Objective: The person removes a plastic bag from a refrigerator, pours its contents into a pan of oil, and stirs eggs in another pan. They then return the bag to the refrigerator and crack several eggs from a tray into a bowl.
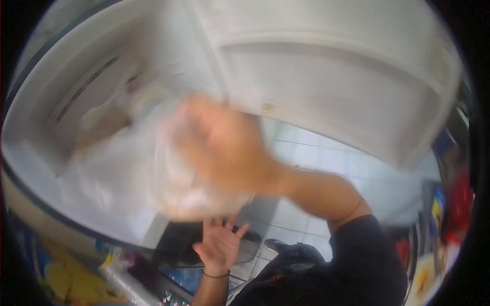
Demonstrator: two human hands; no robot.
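At the left, a white-lined compartment with a dark seal along its rim stands open. A brownish wrapped item lies within it; its exact form is blurred. At the near left, outside the rim, are a yellow printed surface and a clear plastic item.

Right of the brownish item, a translucent plastic bag with pale contents spans the mouth of the compartment. It extends left of and below the right hand. The contents cannot be identified.

Near the centre, the left hand is spread wide, palm up, fingers pointing to the far side, with nothing in its grasp. A thin dark band encircles its wrist. Its fingertips are just beside the near lower edge of the bag; whether they touch cannot be determined.

The right hand is closed around the upper part of the bag; motion blur obscures the individual fingers. Its forearm leads right to a dark sleeve.

At the far right, a white door with a recessed inner panel stands open above a floor of pale tiles. At the right edge is a red object, unidentifiable.
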